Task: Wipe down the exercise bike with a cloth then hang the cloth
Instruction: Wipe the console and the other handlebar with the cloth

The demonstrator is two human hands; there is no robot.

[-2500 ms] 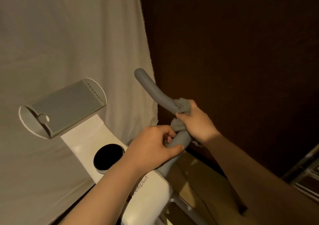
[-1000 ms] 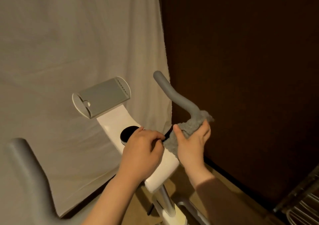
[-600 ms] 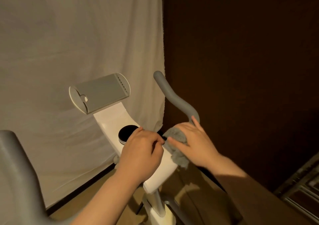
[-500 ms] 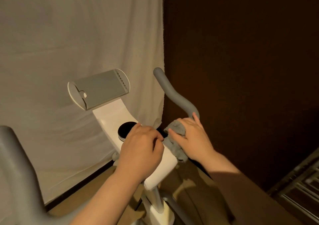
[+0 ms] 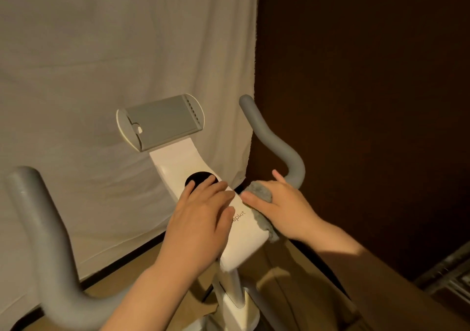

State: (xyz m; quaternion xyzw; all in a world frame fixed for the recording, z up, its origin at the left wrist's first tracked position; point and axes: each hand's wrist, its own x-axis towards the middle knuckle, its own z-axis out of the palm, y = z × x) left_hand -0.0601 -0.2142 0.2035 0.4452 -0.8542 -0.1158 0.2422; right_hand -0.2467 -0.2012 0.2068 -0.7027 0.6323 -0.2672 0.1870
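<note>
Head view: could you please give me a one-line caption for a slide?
Right hand presses a grey cloth against the white console; left hand rests flat on it.

the bike (image 5: 244, 231) stands before a sheet (image 5: 127, 51), a wall (image 5: 368, 76) to its right. the left hand (image 5: 198, 219) lies on its console just below the dial (image 5: 201, 180); the right hand (image 5: 282, 206), on the cloth (image 5: 262, 196), sits at the console's right edge below the right handlebar (image 5: 274, 140). the holder (image 5: 160, 122) sits atop, and the left handlebar (image 5: 43, 229) is at far left.

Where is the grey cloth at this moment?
In the head view, the grey cloth lies under the right hand, on the right edge of the white console, below the right handlebar.
</note>
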